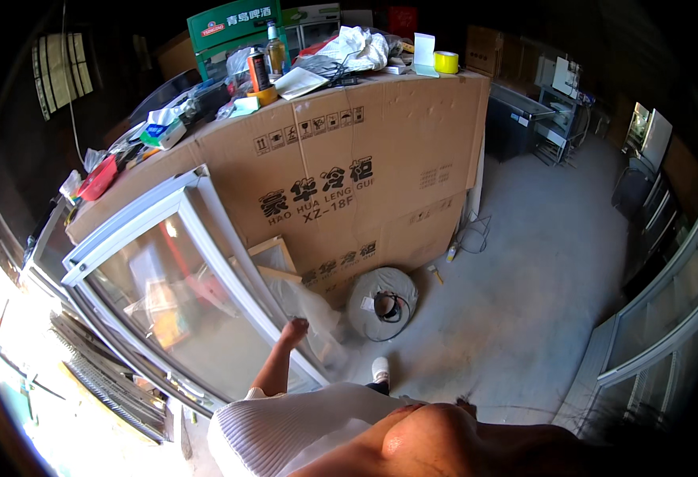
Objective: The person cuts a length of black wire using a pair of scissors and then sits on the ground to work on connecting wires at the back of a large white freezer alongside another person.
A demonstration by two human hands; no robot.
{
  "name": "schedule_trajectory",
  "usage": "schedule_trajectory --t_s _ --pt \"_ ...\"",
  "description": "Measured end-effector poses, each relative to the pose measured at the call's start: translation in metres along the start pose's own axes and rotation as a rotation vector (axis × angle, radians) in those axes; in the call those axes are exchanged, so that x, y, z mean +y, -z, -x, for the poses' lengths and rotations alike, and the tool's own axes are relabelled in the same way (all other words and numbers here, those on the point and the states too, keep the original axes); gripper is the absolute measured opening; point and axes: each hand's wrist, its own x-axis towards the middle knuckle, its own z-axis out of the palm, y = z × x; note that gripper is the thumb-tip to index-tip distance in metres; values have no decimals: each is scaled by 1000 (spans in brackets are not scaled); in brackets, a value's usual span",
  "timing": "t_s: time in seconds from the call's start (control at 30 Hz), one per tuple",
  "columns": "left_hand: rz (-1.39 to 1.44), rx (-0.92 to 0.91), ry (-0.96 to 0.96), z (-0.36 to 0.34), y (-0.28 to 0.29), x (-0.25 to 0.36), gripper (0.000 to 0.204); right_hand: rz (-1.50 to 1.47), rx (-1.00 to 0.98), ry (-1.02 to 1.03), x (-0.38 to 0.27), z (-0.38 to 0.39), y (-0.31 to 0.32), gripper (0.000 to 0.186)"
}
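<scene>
My left hand (294,330) is closed, with its fingers curled, beside the right-hand edge of a white-framed glass door (206,306). What the fingers hold, if anything, is hidden. Thin clear plastic film (311,314) hangs just beyond the hand. The glass door leans at a tilt, with further framed panels behind it, against a large brown cardboard box (412,159). My right hand does not show; bare skin and white ribbed clothing fill the lower edge.
Cluttering the box top are a spray can (258,70), a bottle (275,52), yellow tape (446,62) and a red basket (98,178). A wrapped round coil (382,304) lies on the floor. More framed glass doors (659,326) stand at right; metal racks (114,381) lie at left.
</scene>
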Motion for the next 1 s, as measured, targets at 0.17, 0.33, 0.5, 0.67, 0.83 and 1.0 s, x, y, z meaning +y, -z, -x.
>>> schedule_trajectory --t_s 0.17,0.33,0.5,0.67,0.83,1.0 --pt "532 204 -74 -189 31 290 28 69 718 2 66 -39 204 44" --pt "452 495 -260 -240 140 306 27 139 647 83 5 -109 166 56" --pt "543 388 -411 -314 159 415 28 -227 508 411 -138 -155 126 54" --pt "475 414 -439 -323 199 428 24 82 321 728 -297 -171 29 45" --pt "282 636 -537 -351 234 441 21 297 383 949 -456 -207 -19 32" --pt "-3 807 -560 -375 279 499 21 149 199 1262 -647 -184 -97 25"
